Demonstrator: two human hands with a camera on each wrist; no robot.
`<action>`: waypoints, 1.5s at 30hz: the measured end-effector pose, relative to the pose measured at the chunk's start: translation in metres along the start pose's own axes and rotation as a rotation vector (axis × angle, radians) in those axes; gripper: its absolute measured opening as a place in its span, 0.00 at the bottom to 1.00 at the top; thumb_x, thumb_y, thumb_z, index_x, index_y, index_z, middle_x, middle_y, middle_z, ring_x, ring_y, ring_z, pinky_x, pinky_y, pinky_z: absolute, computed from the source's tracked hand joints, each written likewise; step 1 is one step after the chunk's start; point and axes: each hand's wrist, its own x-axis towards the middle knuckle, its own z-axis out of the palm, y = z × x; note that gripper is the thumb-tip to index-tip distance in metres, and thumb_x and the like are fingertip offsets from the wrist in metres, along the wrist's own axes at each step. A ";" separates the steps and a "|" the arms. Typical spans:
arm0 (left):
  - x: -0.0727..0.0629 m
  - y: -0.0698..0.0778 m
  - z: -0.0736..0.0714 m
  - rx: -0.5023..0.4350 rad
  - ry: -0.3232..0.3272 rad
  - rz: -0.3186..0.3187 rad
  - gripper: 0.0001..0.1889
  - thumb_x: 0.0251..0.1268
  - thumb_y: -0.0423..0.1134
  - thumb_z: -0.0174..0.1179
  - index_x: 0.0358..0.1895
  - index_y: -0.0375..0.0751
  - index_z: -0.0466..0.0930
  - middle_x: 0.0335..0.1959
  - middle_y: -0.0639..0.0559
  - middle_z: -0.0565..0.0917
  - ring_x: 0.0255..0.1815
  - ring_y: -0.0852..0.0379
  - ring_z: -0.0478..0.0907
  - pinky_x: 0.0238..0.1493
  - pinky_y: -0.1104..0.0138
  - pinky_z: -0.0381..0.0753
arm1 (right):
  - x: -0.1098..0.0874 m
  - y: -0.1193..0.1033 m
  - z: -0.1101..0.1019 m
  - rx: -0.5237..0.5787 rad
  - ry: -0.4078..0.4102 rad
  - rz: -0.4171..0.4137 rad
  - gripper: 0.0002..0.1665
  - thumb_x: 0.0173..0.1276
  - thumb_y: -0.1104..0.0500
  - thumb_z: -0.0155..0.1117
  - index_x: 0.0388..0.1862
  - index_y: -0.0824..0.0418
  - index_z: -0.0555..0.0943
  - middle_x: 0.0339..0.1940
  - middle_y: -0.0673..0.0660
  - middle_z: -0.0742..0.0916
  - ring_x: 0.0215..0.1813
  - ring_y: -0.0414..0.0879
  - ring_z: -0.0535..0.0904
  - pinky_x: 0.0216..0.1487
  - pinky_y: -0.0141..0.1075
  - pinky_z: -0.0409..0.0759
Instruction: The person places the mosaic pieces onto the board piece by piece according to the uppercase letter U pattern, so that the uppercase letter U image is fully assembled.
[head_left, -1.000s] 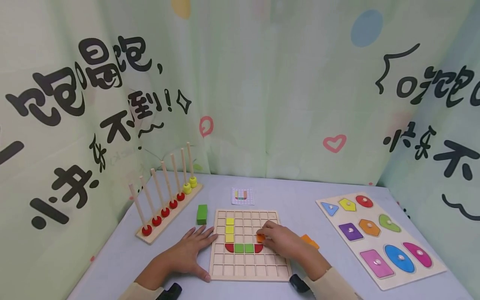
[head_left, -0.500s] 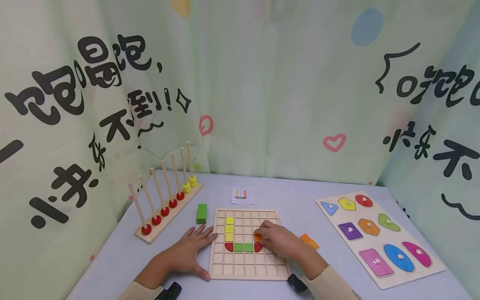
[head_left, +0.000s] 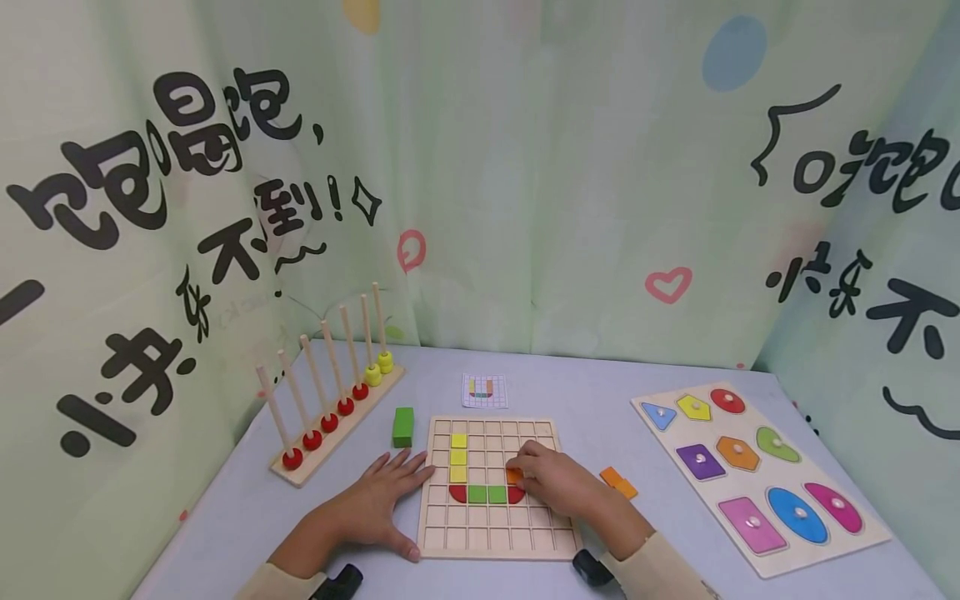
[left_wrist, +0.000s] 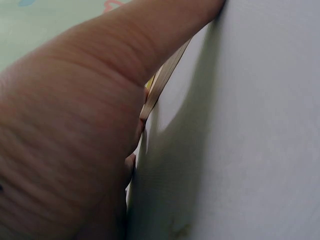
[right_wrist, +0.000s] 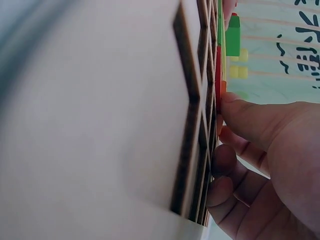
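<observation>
My right hand (head_left: 557, 477) pinches an orange square tile (head_left: 513, 476) over the wooden grid board (head_left: 491, 543). Thumb and fingertips lie on that orange tile (right_wrist: 223, 88) in the right wrist view, low against the board. Just below it on the board is a red rounded tile (head_left: 516, 495), followed leftward by two green tiles (head_left: 487, 495) and another red rounded tile (head_left: 458, 494). A column of yellow tiles (head_left: 458, 457) rises at the left. My left hand (head_left: 372, 508) rests spread on the table, fingertips and thumb along the board's left edge.
A small pattern card (head_left: 484, 391) lies behind the board. Left of it are a green block (head_left: 402, 427) and a peg rack (head_left: 339, 421) with red and yellow beads. Orange tiles (head_left: 618, 482) and a shape puzzle board (head_left: 757, 479) lie to the right.
My right hand has shifted slightly left with the orange tile, which now sits above the right-hand red tile. The left hand has stayed in place.
</observation>
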 end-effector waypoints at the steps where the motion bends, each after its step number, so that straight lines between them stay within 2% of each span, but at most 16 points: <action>1: 0.000 -0.001 0.000 0.001 0.001 0.001 0.63 0.28 0.81 0.64 0.76 0.57 0.58 0.78 0.55 0.52 0.78 0.47 0.39 0.73 0.45 0.36 | 0.000 0.000 0.000 0.003 0.002 -0.003 0.17 0.70 0.61 0.63 0.57 0.58 0.81 0.46 0.46 0.77 0.39 0.37 0.73 0.44 0.32 0.78; 7: 0.001 -0.002 0.002 0.001 0.003 0.002 0.63 0.28 0.81 0.63 0.76 0.57 0.58 0.78 0.55 0.52 0.78 0.47 0.39 0.73 0.45 0.36 | 0.000 0.003 0.003 0.002 0.004 0.007 0.17 0.71 0.59 0.62 0.57 0.56 0.81 0.47 0.46 0.77 0.40 0.37 0.73 0.46 0.33 0.78; 19: 0.000 -0.002 0.001 -0.001 -0.001 0.000 0.64 0.28 0.80 0.64 0.76 0.57 0.58 0.78 0.55 0.52 0.78 0.47 0.39 0.73 0.45 0.37 | 0.000 0.004 0.004 0.022 0.000 0.030 0.17 0.72 0.57 0.61 0.59 0.54 0.81 0.47 0.44 0.76 0.40 0.38 0.72 0.45 0.32 0.77; 26: 0.000 0.000 0.000 -0.001 -0.006 -0.001 0.63 0.28 0.80 0.64 0.76 0.57 0.58 0.78 0.55 0.52 0.78 0.47 0.39 0.73 0.44 0.37 | -0.004 0.006 0.002 0.036 0.023 0.009 0.17 0.71 0.59 0.62 0.57 0.56 0.81 0.46 0.45 0.75 0.40 0.38 0.72 0.43 0.32 0.77; 39: 0.001 -0.005 0.003 0.016 -0.001 0.009 0.63 0.28 0.81 0.63 0.76 0.57 0.57 0.78 0.55 0.52 0.78 0.47 0.39 0.73 0.44 0.37 | -0.028 0.023 -0.005 0.014 0.072 0.048 0.17 0.70 0.60 0.63 0.57 0.56 0.81 0.46 0.44 0.76 0.40 0.37 0.72 0.41 0.34 0.76; 45: 0.000 -0.003 0.002 0.010 0.002 0.012 0.63 0.29 0.81 0.63 0.76 0.57 0.57 0.78 0.55 0.52 0.78 0.47 0.39 0.73 0.44 0.37 | -0.043 0.032 -0.011 -0.018 0.083 0.098 0.17 0.69 0.60 0.64 0.56 0.55 0.81 0.47 0.44 0.76 0.42 0.37 0.73 0.45 0.36 0.78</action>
